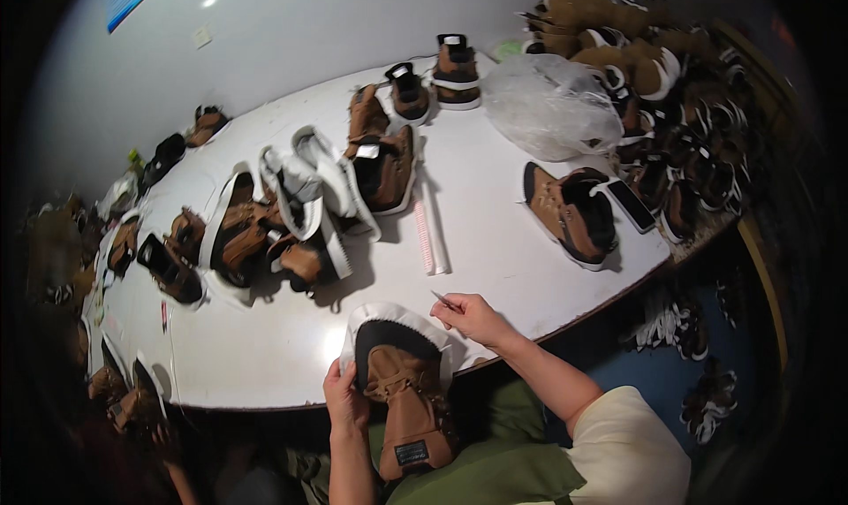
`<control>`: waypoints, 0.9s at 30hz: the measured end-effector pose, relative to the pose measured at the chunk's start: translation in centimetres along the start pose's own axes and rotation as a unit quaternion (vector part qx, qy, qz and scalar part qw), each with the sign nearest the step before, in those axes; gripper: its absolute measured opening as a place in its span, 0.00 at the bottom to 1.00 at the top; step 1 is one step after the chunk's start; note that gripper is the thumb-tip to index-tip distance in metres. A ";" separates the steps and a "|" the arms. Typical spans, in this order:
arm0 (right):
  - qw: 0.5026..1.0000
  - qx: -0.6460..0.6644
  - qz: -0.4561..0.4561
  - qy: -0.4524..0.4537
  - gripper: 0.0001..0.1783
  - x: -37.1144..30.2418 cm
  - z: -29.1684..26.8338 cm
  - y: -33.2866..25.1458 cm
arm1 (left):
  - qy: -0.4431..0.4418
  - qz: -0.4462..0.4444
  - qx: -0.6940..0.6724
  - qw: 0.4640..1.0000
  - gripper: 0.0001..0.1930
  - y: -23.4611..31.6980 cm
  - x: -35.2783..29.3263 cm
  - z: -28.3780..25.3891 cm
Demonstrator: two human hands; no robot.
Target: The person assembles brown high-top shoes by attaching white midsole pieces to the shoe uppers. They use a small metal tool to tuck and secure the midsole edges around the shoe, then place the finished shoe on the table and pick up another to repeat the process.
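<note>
Brown shoe (406, 381): located just right of the left fingers and to the lower left of the right fingers, toe forward, long axis running toward the counter (495, 240). Left hand (347, 394): fingers curled against the shoe's left side, gripping beside its white rim (389, 311); full contact is hidden. Right hand (477, 321): fingers pinched on 1 slim pointed tool (446, 301), tip directed forward and left, clear of the toe. Right fingers sit near the rim's right side; touching cannot be confirmed. Ahead of them: 1 pink-and-white strip (426, 231). Farther right: 1 lone shoe (570, 213)
</note>
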State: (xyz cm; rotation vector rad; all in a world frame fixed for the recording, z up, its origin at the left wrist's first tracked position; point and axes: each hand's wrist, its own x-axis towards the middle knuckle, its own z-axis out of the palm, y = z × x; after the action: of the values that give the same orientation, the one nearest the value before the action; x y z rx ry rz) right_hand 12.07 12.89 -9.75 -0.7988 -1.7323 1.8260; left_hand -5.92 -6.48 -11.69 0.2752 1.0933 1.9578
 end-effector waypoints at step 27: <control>0.847 -0.478 -0.139 0.188 0.18 8.7 -2.4 0.4 | -0.005 0.014 0.053 0.999 0.12 -0.4 0.6 -1.0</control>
State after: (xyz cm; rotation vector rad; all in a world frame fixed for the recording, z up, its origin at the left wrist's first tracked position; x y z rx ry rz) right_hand 7.62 20.72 -10.91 -1.0820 -2.2824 0.4666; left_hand -6.59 -6.53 -12.77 0.3591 1.1935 1.9249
